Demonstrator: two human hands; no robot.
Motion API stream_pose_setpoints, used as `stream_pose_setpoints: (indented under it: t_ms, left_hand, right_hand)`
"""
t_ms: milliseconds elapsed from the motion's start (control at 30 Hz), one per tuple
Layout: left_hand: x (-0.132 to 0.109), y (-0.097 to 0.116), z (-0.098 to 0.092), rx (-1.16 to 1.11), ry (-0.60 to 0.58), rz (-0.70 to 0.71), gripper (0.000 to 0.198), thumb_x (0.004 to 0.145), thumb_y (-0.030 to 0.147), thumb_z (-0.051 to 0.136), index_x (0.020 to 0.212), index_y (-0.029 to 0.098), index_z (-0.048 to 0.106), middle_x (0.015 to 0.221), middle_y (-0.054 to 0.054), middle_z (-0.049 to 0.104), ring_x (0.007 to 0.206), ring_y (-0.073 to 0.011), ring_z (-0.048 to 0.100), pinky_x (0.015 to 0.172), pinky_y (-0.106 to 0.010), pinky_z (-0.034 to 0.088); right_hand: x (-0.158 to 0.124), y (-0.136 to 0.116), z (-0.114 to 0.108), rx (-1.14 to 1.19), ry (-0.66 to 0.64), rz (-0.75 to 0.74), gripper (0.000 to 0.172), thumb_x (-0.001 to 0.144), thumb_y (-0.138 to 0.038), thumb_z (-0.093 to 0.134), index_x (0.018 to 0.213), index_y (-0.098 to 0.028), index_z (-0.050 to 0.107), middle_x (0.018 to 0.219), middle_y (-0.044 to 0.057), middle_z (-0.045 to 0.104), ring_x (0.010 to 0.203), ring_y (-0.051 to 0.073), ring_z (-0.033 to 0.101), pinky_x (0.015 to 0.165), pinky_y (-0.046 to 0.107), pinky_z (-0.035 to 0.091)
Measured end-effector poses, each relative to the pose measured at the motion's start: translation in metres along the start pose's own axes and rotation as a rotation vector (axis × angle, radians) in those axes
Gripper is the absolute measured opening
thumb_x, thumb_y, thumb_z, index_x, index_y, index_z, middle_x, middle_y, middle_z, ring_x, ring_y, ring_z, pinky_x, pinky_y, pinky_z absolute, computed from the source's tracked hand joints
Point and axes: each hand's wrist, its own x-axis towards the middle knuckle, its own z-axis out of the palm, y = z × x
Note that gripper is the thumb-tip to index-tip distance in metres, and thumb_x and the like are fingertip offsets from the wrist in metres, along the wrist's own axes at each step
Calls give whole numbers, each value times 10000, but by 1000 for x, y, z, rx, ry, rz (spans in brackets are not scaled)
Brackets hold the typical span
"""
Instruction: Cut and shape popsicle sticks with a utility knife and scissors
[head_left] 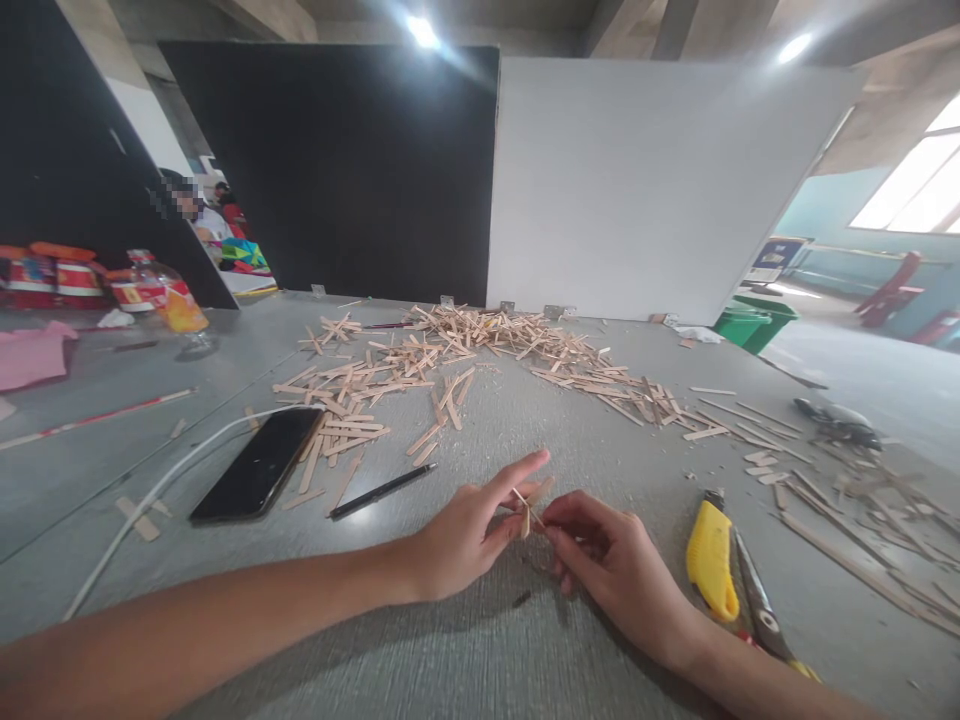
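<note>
Between my two hands, a little above the grey table, is a small cluster of crossed wooden sticks (pixel 526 517). My left hand (pixel 480 520) pinches it from the left, index finger stretched out above it. From the right, the thumb and fingertips of my right hand (pixel 600 550) close on one end of a stick. How the pieces join is too small to make out. A black pen (pixel 382 490) lies left of my left hand. Beside my right hand rest a yellow utility knife (pixel 711 560) and a pair of pliers (pixel 757 600), partly covered by my forearm.
A heap of loose wooden sticks (pixel 480 335) spreads along the back of the table. On the left are a phone (pixel 259 465) with a white cable (pixel 161 485) and a drink bottle (pixel 176 300). Black (pixel 360 170) and white (pixel 652 190) panels stand behind. Long sticks (pixel 847 550) lie right.
</note>
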Motion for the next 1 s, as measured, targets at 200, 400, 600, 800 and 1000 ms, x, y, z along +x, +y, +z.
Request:
stream_pose_setpoints:
  t_ms: [200,400,600,800,1000]
  left_hand:
    - [2,1,-1,102,6,135,382,1077,126,425,1390,248,608,1372,-82,701,1253,-191,677,1070,-361,538]
    - [-2,4,0,146,-57,29,537,1121,223,308,1642,307,205,1644,-85,423,1495,-210,436,1230,-448,385]
    - [-5,8,2,170,-15,-81,698,1108,402,415,1659,301,-2,1717,-151,228,1553,-290,319,1250,-539,319]
    - [-5,12,-2,83,-23,-88,660,1073,388,514,1616,269,158,1600,-195,449,1477,-298,459,1163,-500,448]
    - [-4,5,1,104,-95,-4,656,1014,279,630,1565,280,274,1510,-184,543,1375,-301,578,1109,-504,497]
  right_hand:
    - [2,0,1,40,-32,-11,75,944,-262,582,929,-215,639,722,7,711,602,166,691,589,285,571]
    - [1,-1,1,88,-57,-4,88,939,-252,612,977,-217,684,888,41,761,789,198,747,702,316,637]
    - [0,-15,-2,11,-157,-144,235,1001,-217,538,1133,-223,733,1058,64,770,904,192,713,815,326,609]
    - [0,-27,-7,-112,-246,-302,357,1039,-145,452,1270,-250,704,1094,46,761,966,181,688,908,335,549]
    - [-2,-21,-8,-140,-244,-362,406,1051,-166,469,1382,-302,662,1278,63,744,1186,208,684,1036,376,533]
